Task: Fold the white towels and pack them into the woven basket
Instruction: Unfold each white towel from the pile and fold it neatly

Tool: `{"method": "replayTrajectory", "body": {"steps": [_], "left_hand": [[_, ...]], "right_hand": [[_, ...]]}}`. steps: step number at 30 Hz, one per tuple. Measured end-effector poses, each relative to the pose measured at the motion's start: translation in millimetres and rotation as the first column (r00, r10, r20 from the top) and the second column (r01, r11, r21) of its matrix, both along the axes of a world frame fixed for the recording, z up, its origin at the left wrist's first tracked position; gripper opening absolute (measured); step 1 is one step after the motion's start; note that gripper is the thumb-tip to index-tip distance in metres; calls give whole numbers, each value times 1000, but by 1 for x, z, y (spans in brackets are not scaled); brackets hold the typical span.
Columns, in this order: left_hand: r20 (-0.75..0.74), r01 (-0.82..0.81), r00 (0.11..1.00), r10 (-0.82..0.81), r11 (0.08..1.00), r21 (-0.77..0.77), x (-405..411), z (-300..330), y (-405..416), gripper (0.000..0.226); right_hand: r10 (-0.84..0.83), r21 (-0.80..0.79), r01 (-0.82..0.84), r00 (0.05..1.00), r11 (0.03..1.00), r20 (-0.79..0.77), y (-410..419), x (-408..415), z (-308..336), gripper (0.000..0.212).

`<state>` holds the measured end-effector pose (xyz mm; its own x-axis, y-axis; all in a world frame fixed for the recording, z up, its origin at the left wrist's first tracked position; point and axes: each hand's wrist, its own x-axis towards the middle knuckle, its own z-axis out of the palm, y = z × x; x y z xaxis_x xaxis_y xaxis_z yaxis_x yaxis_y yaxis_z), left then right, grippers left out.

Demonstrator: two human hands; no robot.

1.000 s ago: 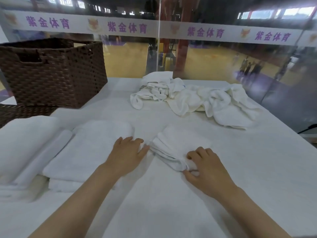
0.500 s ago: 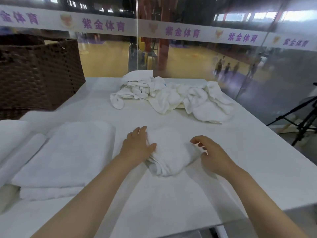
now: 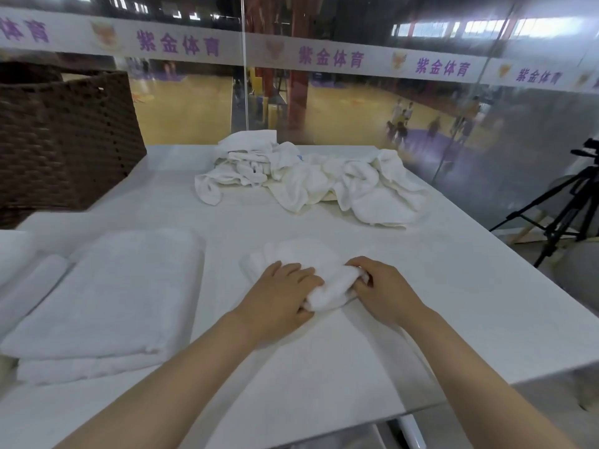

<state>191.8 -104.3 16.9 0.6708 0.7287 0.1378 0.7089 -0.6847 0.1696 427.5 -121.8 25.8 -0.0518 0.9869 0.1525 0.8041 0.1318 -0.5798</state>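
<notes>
A small white towel (image 3: 299, 257), partly folded, lies on the white table (image 3: 453, 286) in front of me. My left hand (image 3: 280, 298) lies on its left side, fingers over the top and thumb tucked under its near edge. My right hand (image 3: 381, 288) grips its bunched right end with curled fingers. A large folded white towel (image 3: 110, 299) lies to the left. A heap of unfolded white towels (image 3: 311, 183) sits at the far middle of the table. The brown woven basket (image 3: 61, 140) stands at the far left.
More folded white towels (image 3: 26, 280) lie at the left edge. A glass wall (image 3: 356, 102) runs behind the table. A black tripod (image 3: 564, 202) stands on the floor to the right. The table's right edge and near corner (image 3: 421, 406) are close by.
Both hands have closed in on the small towel. My right hand has gathered up its right end, and my left has moved from beside it onto it. The view has shifted right.
</notes>
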Motion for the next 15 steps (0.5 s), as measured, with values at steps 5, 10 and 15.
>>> {"method": "replayTrajectory", "body": {"steps": [5,10,15], "left_hand": [[89,119,989,-117,993,-10,-15,18,9,53],[10,258,966,-260,962,93,-25,18,22,51],[-14,304,952,-307,934,189,-34,5,29,61]], "right_hand": [[39,-58,-32,990,998,132,-3,1,-1,22],[59,-5,-59,976,998,207,-13,-2,-6,34],[39,79,-61,966,995,257,-17,-8,-14,35]]}}
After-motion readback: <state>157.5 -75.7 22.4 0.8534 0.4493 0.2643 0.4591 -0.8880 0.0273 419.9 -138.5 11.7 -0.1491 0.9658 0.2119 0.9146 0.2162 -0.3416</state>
